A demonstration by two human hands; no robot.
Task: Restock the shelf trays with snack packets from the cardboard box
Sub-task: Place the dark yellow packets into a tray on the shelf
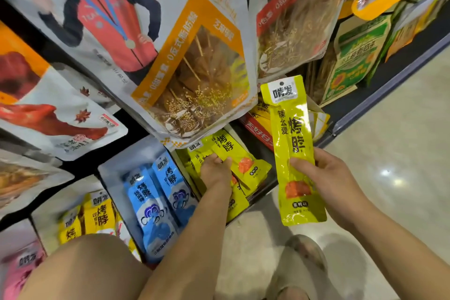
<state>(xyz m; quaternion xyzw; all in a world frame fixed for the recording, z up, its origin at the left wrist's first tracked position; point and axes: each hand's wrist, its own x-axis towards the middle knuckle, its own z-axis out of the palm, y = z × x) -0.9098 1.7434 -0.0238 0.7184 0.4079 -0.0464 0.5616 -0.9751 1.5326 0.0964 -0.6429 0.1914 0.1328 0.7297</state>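
Yellow packet (pixel 295 148) is pinched upright in the right hand (pixel 333 178), just right of the yellow tray (pixel 265 190). The left hand (pixel 215 170) grips the stacked packets (pixel 246 161) inside it. If that grip slips, the stack could flop over the tray's front lip. Cardboard box isn't in view.

Held packet (pixel 295 151) right of packets in tray (pixel 233 165); hanging bags (pixel 170 44) above.

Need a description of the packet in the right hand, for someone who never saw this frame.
Find the big white DALUCHUAN pouch hanging at top centre. Just below its lower right corner, the right hand holds a long yellow-green packet upright. Its twins lie stacked under the left hand; this one alone is lifted clear, whole face showing.
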